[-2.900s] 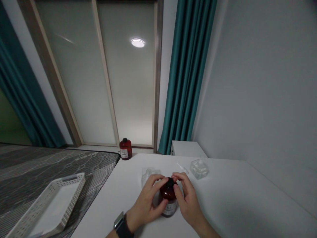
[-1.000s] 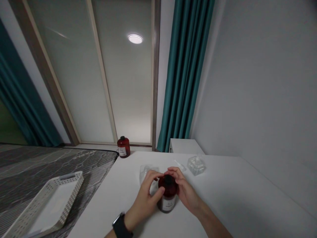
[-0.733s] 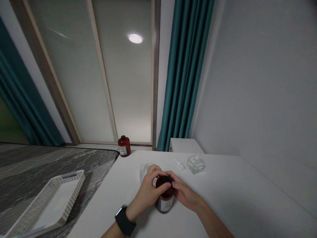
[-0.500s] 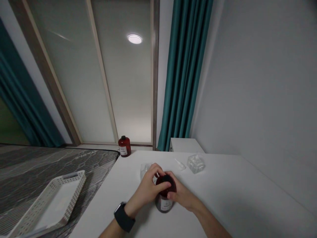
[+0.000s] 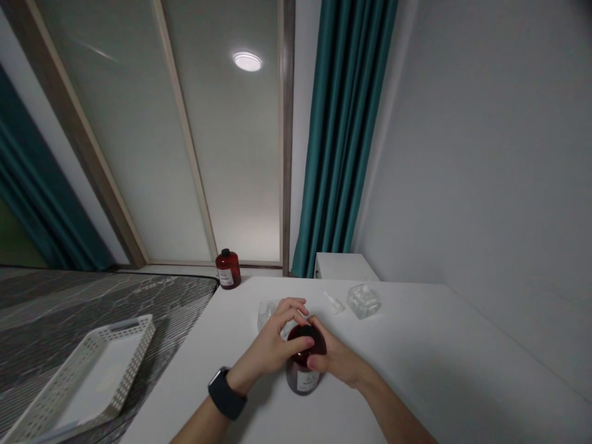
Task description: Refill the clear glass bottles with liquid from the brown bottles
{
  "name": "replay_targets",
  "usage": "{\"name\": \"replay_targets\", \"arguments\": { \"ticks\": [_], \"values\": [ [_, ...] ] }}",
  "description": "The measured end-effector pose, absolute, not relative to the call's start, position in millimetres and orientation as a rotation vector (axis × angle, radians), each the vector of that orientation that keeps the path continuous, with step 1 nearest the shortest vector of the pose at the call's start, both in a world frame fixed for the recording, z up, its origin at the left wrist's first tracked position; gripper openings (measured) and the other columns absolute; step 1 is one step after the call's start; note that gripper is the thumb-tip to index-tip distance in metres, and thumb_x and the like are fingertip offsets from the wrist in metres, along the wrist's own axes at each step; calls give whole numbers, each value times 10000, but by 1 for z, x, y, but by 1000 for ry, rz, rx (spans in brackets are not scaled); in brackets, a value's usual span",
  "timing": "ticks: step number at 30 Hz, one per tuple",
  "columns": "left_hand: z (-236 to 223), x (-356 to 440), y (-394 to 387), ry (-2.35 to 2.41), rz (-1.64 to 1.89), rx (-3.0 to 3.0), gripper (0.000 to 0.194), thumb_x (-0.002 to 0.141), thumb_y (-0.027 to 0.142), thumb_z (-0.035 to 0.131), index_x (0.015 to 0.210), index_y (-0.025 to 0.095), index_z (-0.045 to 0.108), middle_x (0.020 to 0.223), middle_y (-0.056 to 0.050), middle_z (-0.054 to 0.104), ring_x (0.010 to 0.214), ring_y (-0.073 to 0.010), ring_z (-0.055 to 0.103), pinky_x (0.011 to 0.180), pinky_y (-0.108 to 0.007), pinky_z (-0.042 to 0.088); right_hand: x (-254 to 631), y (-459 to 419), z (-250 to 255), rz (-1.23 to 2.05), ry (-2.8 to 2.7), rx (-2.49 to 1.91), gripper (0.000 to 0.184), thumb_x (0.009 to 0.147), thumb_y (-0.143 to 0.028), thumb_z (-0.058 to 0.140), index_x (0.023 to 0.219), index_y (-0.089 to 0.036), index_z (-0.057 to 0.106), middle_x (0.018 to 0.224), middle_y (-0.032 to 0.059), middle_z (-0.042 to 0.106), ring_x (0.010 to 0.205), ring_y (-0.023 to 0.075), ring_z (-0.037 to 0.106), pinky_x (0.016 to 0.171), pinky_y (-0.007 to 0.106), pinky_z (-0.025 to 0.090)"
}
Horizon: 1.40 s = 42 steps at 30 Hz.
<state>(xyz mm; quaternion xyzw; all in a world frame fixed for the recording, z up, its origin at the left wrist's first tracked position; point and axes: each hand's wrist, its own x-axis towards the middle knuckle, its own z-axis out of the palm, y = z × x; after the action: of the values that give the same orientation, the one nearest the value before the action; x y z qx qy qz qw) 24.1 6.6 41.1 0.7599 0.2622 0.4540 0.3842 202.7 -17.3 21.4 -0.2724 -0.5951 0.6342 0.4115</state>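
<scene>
A dark red-brown bottle [image 5: 296,377] with a white label stands upright on the white table before me. My right hand [image 5: 337,359] is wrapped round its right side, thumb at the front. From the left, my left hand [image 5: 276,338] reaches over the top, thumb and bent fingers closed on the black cap [image 5: 303,333], which they partly hide. Behind the left hand sits a clear glass container [image 5: 265,313], partly covered. Farther right lie a small translucent pointed piece [image 5: 333,302] and a second clear container [image 5: 363,301].
Another red-brown bottle [image 5: 227,270] with a black cap stands at the table's far left corner. A white perforated basket [image 5: 132,364] rests on a grey striped surface to the left. Beyond the white table [image 5: 425,357] are a white cabinet [image 5: 345,266] and a green curtain [image 5: 346,135].
My left fingers have loosened a little and lifted at the cap, with the thumb still on it. My right hand keeps its hold. The view has tilted slightly.
</scene>
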Motion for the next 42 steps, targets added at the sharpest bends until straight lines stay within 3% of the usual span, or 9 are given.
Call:
{"name": "replay_targets", "arguments": {
  "ticks": [8, 16, 20, 24, 29, 36, 39, 42],
  "values": [
    [34, 26, -3, 695, 1250, 1847, 156, 791, 231, 772, 826, 211, 621, 1095, -76, 625, 1251, -311, 519, 1080, -509, 374, 200, -18, 11, 1541, -1537, -652, 710, 620, -645, 833, 1097, -220, 526, 982, 10, 552, 873, 204, 547, 726, 301, 460],
    [37, 23, 6, 559, 1170, 1837, 111, 812, 194, 767, 850, 214, 665, 1141, -77, 643, 1373, -317, 448, 1139, -520, 325, 202, -15, 19, 1575, -1610, -597, 847, 637, -656, 828, 1274, -226, 470, 1152, 66, 543, 1108, 282, 534, 961, 433, 454],
    [34, 20, 5, 553, 1187, 1913, 104, 848, 188, 737, 931, 231, 689, 1182, -77, 663, 1392, -308, 442, 1142, -520, 343, 199, -17, 18, 1609, -1551, -592, 813, 624, -637, 844, 1238, -244, 485, 1143, 59, 544, 1083, 274, 548, 906, 413, 478],
    [27, 11, -1, 639, 1378, 2214, 253, 922, 138, 603, 1134, 257, 673, 1278, -92, 622, 1308, -287, 503, 1087, -504, 409, 199, -19, 17, 1631, -1517, -625, 687, 645, -629, 831, 1122, -236, 529, 1041, 30, 568, 954, 231, 569, 829, 362, 475],
    [20, -12, 3, 811, 1621, 2463, 312, 930, 103, 513, 1204, 223, 602, 1136, -98, 604, 1113, -259, 560, 954, -434, 492, 209, -17, 18, 1508, -1610, -729, 629, 692, -584, 807, 1130, -215, 548, 1052, 39, 619, 961, 235, 581, 893, 381, 455],
    [0, -47, 42, 1229, 1364, 2328, 406, 943, 292, 534, 1332, 193, 469, 1282, -149, 538, 1219, -312, 502, 1055, -534, 438, 218, -8, 17, 1202, -1635, -951, 421, 782, -343, 725, 1150, -208, 572, 1122, 66, 658, 1077, 268, 597, 983, 418, 438],
    [-11, -54, 53, 1242, 1182, 2288, 599, 875, 353, 628, 1405, 166, 420, 1357, -175, 507, 1275, -343, 473, 1082, -557, 418, 220, -3, 19, 1121, -1595, -1018, 392, 809, -316, 675, 1173, -213, 574, 1147, 74, 666, 1086, 267, 616, 998, 426, 450],
    [-16, -53, 54, 1219, 1028, 2284, 650, 817, 364, 695, 1384, 151, 459, 1291, -169, 566, 1227, -347, 521, 1081, -553, 419, 222, 2, 19, 1099, -1572, -1043, 403, 822, -338, 666, 1193, -215, 570, 1166, 82, 671, 1099, 274, 626, 996, 438, 469]
  ]
}}
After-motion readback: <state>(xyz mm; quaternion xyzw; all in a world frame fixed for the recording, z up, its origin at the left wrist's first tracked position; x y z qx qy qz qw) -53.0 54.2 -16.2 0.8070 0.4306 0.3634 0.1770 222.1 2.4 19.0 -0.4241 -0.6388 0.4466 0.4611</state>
